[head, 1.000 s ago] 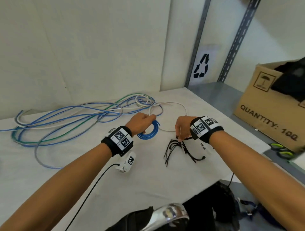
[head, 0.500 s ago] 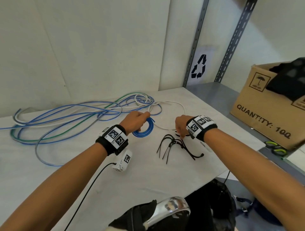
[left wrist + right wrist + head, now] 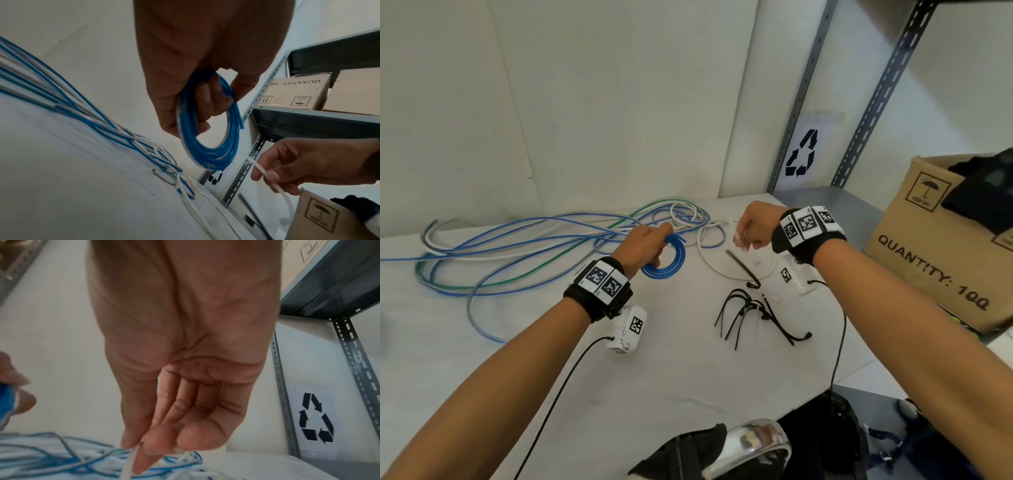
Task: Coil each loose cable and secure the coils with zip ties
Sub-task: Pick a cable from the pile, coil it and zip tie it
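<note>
1. Nearest me on the white table (image 3: 524, 383), a heap of black zip ties (image 3: 748, 313) lay loose, a little toward my right arm.
2. My left hand (image 3: 645, 245) was curled round a small blue cable coil (image 3: 669, 262); in the left wrist view my fingers (image 3: 207, 99) passed through the ring and gripped its upper side, so the coil (image 3: 213, 129) hung below my palm, off the table.
3. My right hand (image 3: 755, 228) was up beside it, apart from the coil, pinching a single whitish translucent zip tie (image 3: 273, 181) between thumb and fingertips. In the right wrist view the tie (image 3: 128, 465) ran down out of that pinch, with my other fingers (image 3: 191, 404) folded loosely into the palm.
4. Under my right hand a white cable (image 3: 717, 267) lay in an open loop on the table; a dark strip crossed it, too blurred for me to name.
5. Farther back and to the left, the loose cables (image 3: 524, 246), blue, white and green, sprawled in long tangled loops toward the wall.
6. Off to the right, on the grey metal shelf (image 3: 839, 205), stood a cardboard box (image 3: 941, 260) printed "QUANTITY: 100".
7. Behind the shelf upright a recycling sign (image 3: 802, 154) hung on the wall.
</note>
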